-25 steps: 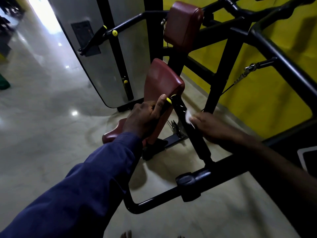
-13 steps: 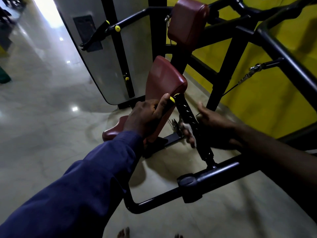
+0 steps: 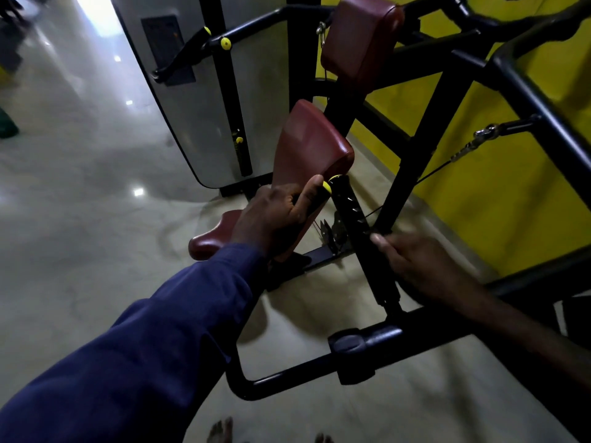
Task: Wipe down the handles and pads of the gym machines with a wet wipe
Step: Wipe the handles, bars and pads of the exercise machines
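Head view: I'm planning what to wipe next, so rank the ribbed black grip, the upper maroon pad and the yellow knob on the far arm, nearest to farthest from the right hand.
1. Ribbed black grip: touching the right hand.
2. Upper maroon pad: above, farther back.
3. Yellow knob: far upper left.

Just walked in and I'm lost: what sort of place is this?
Most likely a gym: a black steel weight machine frame, maroon padded seat and back cushions, and a ribbed black handle stand on polished floor.
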`<state>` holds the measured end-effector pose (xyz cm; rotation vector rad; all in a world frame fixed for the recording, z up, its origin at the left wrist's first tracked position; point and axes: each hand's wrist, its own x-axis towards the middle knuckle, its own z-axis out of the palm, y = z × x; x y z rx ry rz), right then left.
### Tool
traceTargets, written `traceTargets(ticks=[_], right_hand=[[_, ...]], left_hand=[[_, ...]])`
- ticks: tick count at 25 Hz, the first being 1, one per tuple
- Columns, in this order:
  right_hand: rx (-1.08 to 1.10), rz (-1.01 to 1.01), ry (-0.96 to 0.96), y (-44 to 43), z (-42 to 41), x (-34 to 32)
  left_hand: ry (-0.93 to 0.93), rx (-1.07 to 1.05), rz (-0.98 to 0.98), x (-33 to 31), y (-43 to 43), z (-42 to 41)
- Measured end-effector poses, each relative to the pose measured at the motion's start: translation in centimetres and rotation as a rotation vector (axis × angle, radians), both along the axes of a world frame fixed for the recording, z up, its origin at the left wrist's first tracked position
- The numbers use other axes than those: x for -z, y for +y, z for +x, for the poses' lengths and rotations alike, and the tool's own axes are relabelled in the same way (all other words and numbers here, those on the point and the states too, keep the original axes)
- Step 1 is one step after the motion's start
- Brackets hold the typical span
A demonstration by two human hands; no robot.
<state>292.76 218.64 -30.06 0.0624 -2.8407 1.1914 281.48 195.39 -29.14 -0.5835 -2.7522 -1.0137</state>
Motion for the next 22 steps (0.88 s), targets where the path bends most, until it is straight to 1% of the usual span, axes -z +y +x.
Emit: traceTargets(ticks=[1,2,3,4,5,6,7,8,9,11,13,14,15,16,17,18,19,21,22], right_hand=[[-0.026,0.181,0.089,1.1,1.9,1.3],[-0.085,0.297,0.14,1.8,3.1,2.2],[-0.194,0.361,0.163,1.8,3.7,3.1],[-0.341,0.371,0.185,1.5,3.0,3.5],[-0.44,0.408,0.278,1.0,1.2,3.3],[-0.495,0.486,0.356,0.2,-1.1,2.8],[-0.501,0.554,0.36,-0.3,-3.0,1.3],[-0.5,0.604,0.291,-0.4,-4.6,0.1],[-0.535,0.661,0.267,0.2,-5.0,-0.6],[-0.754,0.752,0.314,1.7,-2.3,-0.9],[-1.08,0.881,0.332,2.8,1.0,-1.3],[-1.153,0.906,0.351,3.1,0.3,-1.9],[-1.144,0.959,0.405,2.8,-1.4,-2.3],[-1.023,1.013,0.471,2.2,-4.2,-2.8],[-0.878,1.04,0.497,1.7,-7.3,-4.0],[-0.783,1.027,0.467,1.0,-9.1,-4.9],[-0.741,1.028,0.434,0.6,-9.7,-4.9],[-0.847,0.981,0.353,1.7,-6.4,-3.0],[-0.96,0.97,0.324,2.4,-3.5,-1.7]], left_hand=[[-0.001,0.001,-0.001,0.2,-0.1,-0.2],[0.006,0.002,-0.01,0.2,-0.1,-0.1],[0.011,-0.008,-0.016,0.2,-0.1,-0.1],[0.01,-0.015,-0.013,0.2,-0.1,-0.1],[0.001,-0.018,-0.006,0.3,0.0,-0.1],[-0.01,-0.018,0.007,0.2,0.0,-0.1],[-0.021,-0.018,0.025,0.1,0.1,0.0],[-0.026,-0.016,0.041,0.2,0.1,0.0],[-0.025,-0.018,0.047,0.2,0.1,-0.1],[-0.014,-0.033,0.038,0.3,0.0,-0.1],[0.001,-0.04,0.021,0.3,0.0,0.1],[-0.002,-0.049,0.019,0.4,0.0,0.0],[-0.019,-0.052,0.02,0.3,0.0,0.1],[-0.037,-0.047,0.025,0.3,0.0,0.0],[-0.052,-0.04,0.03,0.3,0.0,0.0],[-0.052,-0.038,0.032,0.4,-0.1,-0.1],[-0.046,-0.04,0.032,0.4,-0.2,-0.2],[-0.02,-0.034,0.035,0.3,-0.2,0.0],[0.0,-0.024,0.026,0.1,-0.2,0.1]])
